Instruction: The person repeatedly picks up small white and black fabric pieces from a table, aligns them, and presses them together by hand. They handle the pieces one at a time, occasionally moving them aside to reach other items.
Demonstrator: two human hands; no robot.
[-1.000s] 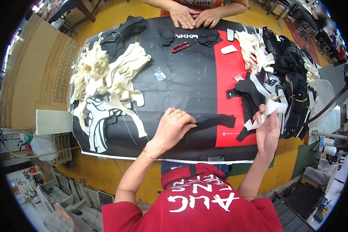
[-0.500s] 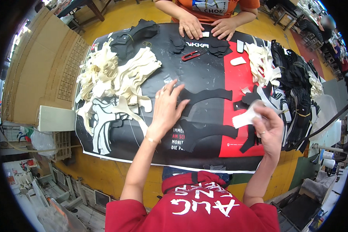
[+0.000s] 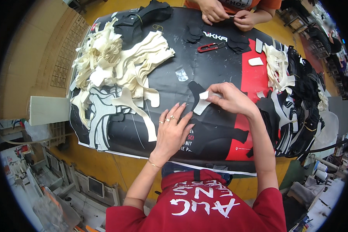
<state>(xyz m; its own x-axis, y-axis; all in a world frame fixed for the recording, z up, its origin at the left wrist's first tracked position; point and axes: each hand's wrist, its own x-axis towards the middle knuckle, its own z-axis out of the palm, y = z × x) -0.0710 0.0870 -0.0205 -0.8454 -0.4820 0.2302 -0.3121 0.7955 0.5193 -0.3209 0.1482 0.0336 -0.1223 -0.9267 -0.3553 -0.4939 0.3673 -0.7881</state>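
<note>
1. Change: half a second ago my right hand [image 3: 228, 98] had the white strip [image 3: 202, 106] out over the red band; now the strip is mid-bench, over the upper black piece [image 3: 194, 89].
2. Right hand: thumb and fingers pinching the strip near its upper end, lower end hanging free. Can't tell if it's touching the black fabric.
3. Left hand [image 3: 173, 125]: was up at the upper black piece, now lower. Fingers spread, palm down, gripping nothing I can see, tips beside the left end of the lower black piece [image 3: 220, 136].
4. Upper black piece: left end visible, rest mostly behind my right hand. Lower one lies flat on the bench [image 3: 164, 83], partly across the red band.
5. Meaning, my read: strip is past carrying and into lining up against the black edge. Not released yet.
6. Co-worker's hands [image 3: 214, 11]: were flat on the far edge, now raised, pinching something small; too small to identify.
7. Cream stack [image 3: 139, 58] and red snips [image 3: 209, 47]: look unmoved; the view itself shifted.
</note>
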